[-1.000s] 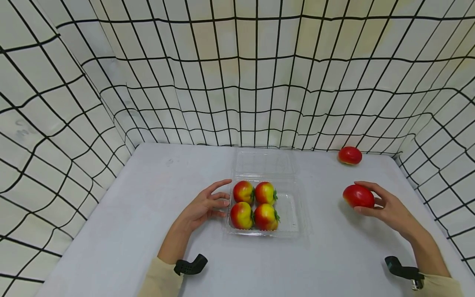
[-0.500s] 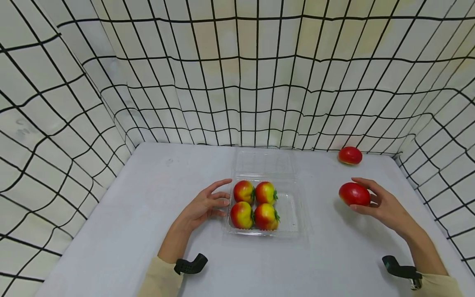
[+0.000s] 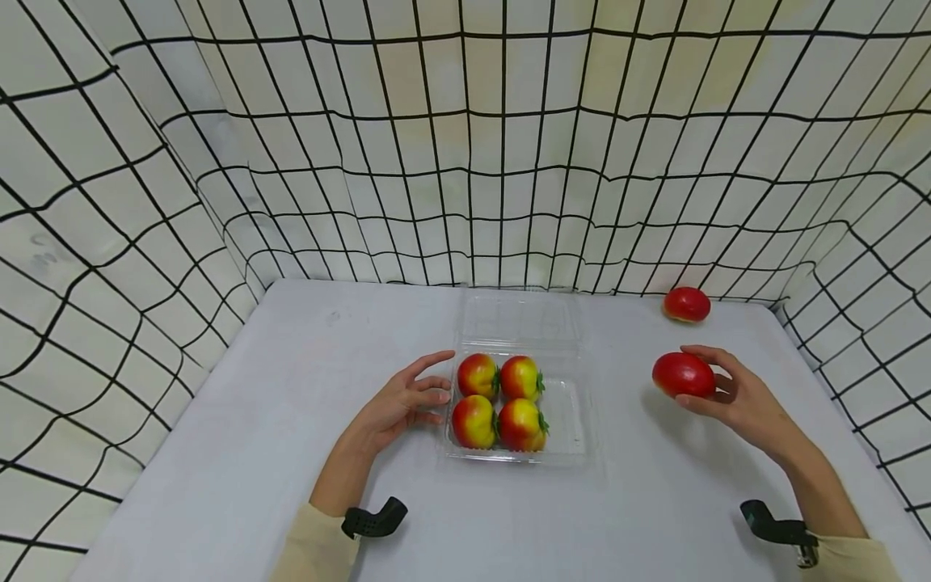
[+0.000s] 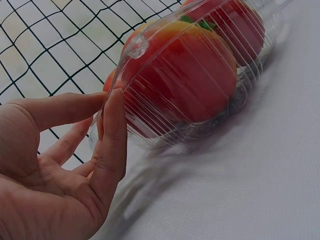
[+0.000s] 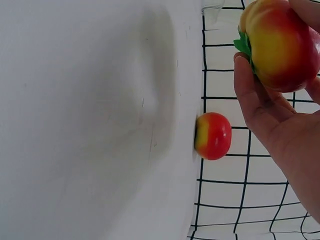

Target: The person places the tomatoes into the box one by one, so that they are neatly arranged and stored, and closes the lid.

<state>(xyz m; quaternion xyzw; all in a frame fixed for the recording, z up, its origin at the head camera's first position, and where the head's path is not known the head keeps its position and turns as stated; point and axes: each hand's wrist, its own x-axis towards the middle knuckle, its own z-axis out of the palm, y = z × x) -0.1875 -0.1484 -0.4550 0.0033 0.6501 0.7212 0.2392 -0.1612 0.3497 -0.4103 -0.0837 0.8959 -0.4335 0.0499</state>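
My right hand (image 3: 742,404) holds a red-and-yellow fruit (image 3: 684,375) above the table, thumb and fingers round its sides. The right wrist view shows the green leaves (image 5: 243,45) on one end of this fruit. A clear plastic clamshell box (image 3: 570,420) lies with its lid (image 3: 520,319) folded back. Several matching fruits (image 3: 520,424) fill its left and middle, while its right side holds none. At the box's left side, my left hand (image 3: 396,408) pinches the rim between thumb and finger, as the left wrist view (image 4: 170,75) of a boxed fruit shows.
Another loose red fruit (image 3: 687,305) lies at the table's back right, near the net. Black netting (image 3: 502,174) over pale walls encloses the white table (image 3: 291,388) at the back and both sides. Each wrist wears a black camera mount (image 3: 374,519).
My right hand has moved left with the fruit, toward the box. The left hand, the box and the other fruits have stayed in place.
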